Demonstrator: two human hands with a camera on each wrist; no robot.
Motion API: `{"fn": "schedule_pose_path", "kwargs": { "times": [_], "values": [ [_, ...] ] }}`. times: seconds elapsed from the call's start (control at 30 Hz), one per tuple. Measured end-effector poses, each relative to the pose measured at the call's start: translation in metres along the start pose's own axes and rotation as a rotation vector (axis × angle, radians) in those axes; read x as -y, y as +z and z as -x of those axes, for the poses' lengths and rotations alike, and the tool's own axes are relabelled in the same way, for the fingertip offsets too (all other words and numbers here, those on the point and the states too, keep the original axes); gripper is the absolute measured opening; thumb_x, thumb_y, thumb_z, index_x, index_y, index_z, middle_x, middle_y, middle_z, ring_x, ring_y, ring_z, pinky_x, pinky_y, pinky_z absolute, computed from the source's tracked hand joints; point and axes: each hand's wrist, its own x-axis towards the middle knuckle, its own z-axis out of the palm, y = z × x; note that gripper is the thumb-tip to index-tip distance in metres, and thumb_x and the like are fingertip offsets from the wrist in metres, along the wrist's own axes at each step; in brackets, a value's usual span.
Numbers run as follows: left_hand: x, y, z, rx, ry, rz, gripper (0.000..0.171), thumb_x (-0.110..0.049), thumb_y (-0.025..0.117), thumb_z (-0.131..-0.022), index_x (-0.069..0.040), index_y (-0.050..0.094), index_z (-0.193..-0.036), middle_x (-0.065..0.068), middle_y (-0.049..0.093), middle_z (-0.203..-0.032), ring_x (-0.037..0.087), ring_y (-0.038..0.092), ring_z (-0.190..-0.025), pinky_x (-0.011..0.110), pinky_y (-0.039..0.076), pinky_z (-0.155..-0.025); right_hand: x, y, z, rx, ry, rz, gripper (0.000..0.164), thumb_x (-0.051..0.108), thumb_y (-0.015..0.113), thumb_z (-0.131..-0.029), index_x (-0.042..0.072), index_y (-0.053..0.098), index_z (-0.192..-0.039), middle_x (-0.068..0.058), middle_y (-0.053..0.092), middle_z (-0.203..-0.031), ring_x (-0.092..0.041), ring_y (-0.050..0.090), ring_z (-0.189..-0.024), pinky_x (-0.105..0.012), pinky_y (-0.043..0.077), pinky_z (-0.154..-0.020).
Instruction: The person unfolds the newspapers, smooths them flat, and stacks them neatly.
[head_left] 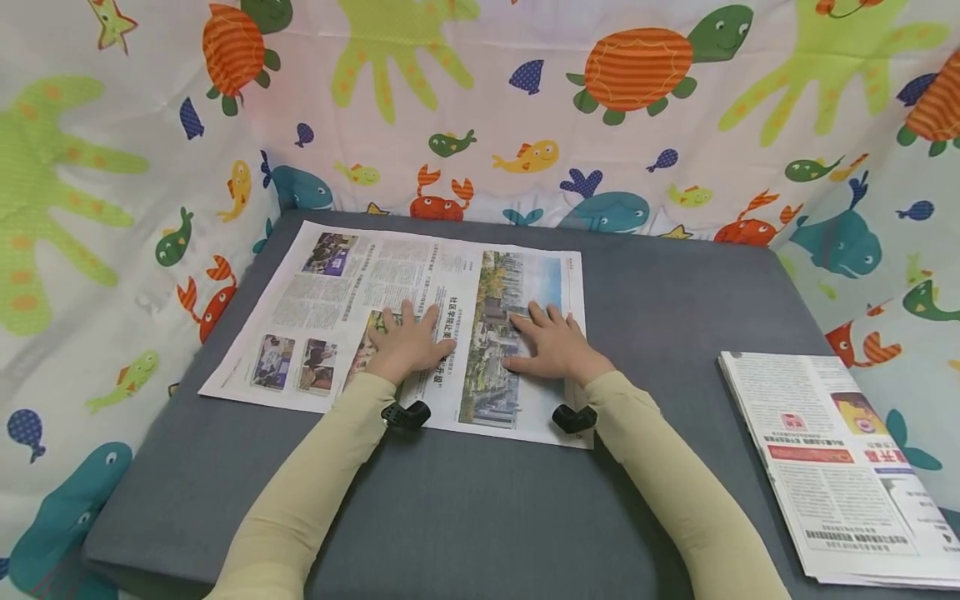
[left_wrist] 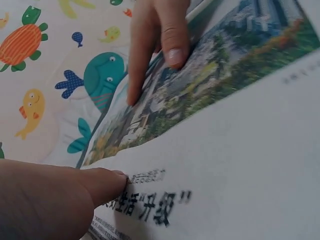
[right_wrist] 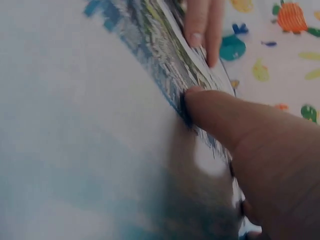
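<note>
A newspaper sheet [head_left: 390,275] lies spread out on the grey table, printed with text columns, small photos and one tall city photo. My left hand [head_left: 406,343] rests on its middle with the fingers spread, partly covering a picture and the headline. On the city photo [head_left: 491,350] lies my right hand [head_left: 555,346], palm down, fingers spread and pointing away from me. In the left wrist view the left thumb [left_wrist: 107,185] touches the paper beside the bold headline. The right thumb [right_wrist: 210,107] presses on the photo in the right wrist view.
A stack of folded newspapers [head_left: 832,475] sits at the table's right side. The grey tabletop [head_left: 675,317] ends at the back and left against a curtain [head_left: 480,108] printed with sea animals. Each wrist wears a black band device.
</note>
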Motion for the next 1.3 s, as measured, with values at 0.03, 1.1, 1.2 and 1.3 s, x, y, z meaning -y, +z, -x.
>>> {"fn": "schedule_pose_path", "kwargs": {
  "times": [0.03, 1.1, 1.2, 1.3],
  "values": [
    [0.0, -0.001, -0.001, 0.004, 0.003, -0.001, 0.081, -0.061, 0.05, -0.1, -0.025, 0.018, -0.165, 0.025, -0.002, -0.171, 0.058, -0.005, -0.154, 0.081, 0.007, -0.114, 0.003, 0.0, 0.004, -0.004, 0.002, 0.019, 0.09, 0.067, 0.058, -0.093, 0.024, 0.024, -0.164, -0.019, 0.009, -0.172, -0.051, 0.007, -0.157, -0.073, 0.011, -0.121],
    [-0.084, 0.003, -0.021, 0.175, 0.413, -0.179, 0.08, -0.064, 0.057, -0.096, -0.033, 0.025, -0.163, 0.014, 0.007, -0.173, 0.053, 0.001, -0.156, 0.082, 0.012, -0.114, 0.079, 0.035, 0.12, 0.125, -0.352, 0.118, 0.091, 0.071, 0.064, -0.087, 0.025, 0.037, -0.16, -0.013, 0.017, -0.172, -0.045, 0.013, -0.158, -0.064, 0.024, -0.123],
    [-0.087, 0.005, -0.022, 0.162, 0.418, -0.198, 0.081, -0.065, 0.057, -0.095, -0.034, 0.025, -0.163, 0.013, 0.008, -0.174, 0.052, 0.002, -0.156, 0.082, 0.013, -0.114, 0.079, 0.035, 0.12, 0.111, -0.357, 0.134, 0.091, 0.071, 0.064, -0.087, 0.024, 0.037, -0.159, -0.015, 0.019, -0.171, -0.046, 0.015, -0.157, -0.064, 0.026, -0.122],
    [-0.089, 0.007, -0.022, 0.162, 0.419, -0.205, 0.082, -0.066, 0.057, -0.095, -0.034, 0.024, -0.163, 0.012, 0.007, -0.174, 0.052, 0.002, -0.157, 0.081, 0.013, -0.114, 0.079, 0.035, 0.12, 0.098, -0.363, 0.144, 0.09, 0.071, 0.065, -0.087, 0.024, 0.039, -0.159, -0.016, 0.021, -0.17, -0.048, 0.018, -0.156, -0.065, 0.028, -0.12]
  ]
}}
